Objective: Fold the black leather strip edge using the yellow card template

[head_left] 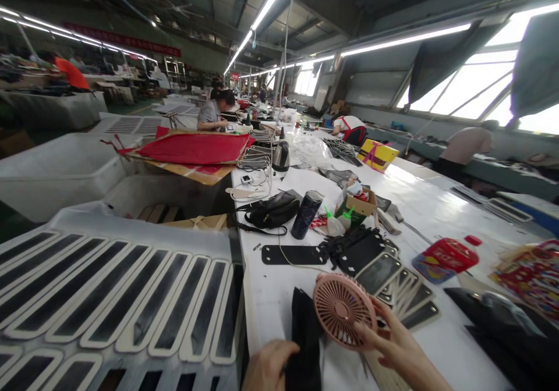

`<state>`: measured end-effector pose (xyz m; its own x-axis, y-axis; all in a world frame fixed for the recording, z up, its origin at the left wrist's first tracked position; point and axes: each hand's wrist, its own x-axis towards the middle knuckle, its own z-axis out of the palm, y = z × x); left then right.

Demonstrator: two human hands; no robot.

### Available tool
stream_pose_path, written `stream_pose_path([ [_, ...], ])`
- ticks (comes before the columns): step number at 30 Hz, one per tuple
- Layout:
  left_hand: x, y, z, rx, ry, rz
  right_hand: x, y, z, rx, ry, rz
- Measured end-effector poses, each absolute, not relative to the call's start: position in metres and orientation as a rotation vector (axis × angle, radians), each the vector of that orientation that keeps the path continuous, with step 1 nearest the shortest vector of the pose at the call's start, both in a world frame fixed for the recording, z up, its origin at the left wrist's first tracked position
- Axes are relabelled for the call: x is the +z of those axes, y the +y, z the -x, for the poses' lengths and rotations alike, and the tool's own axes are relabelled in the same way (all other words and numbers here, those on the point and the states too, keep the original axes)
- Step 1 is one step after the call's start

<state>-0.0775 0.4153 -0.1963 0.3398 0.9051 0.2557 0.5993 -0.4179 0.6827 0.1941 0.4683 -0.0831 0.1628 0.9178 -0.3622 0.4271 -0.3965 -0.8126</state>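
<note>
While the right hand (395, 344) grips the pink fan (340, 308) at its rim, the left hand (268, 368) clamps a black piece (305, 338). Both rest over the white bench (437, 205).

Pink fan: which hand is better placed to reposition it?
Right, probably. The right hand already has its fingers on the rim of the pink fan, while the left hand grips the black fabric piece.

Pink slatted fan (341, 308), black cloth (304, 333), white table (441, 202), red bottle (445, 257), possibly dark-blue cup (306, 214)
</note>
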Motion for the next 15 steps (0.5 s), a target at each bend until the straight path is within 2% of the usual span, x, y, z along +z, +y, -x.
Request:
stream_pose_path([
  [3, -0.175, 0.444, 0.114, 1.041, 1.567, -1.825, -0.089, 0.462, -0.187, 1.279, -1.087, 1.848],
  [7, -0.160, 0.487, 0.138, 1.115, 1.639, -1.721, -0.092, 0.453, -0.171, 1.313, -0.882, 1.663],
  [11, -0.167, 0.522, 0.141, 1.138, 1.648, -1.700, -0.094, 0.446, -0.176, 1.367, -0.682, 1.493],
  [15, -0.180, 0.540, 0.137, 1.124, 1.679, -1.697, -0.102, 0.430, -0.218, 1.378, -0.466, 1.425],
])
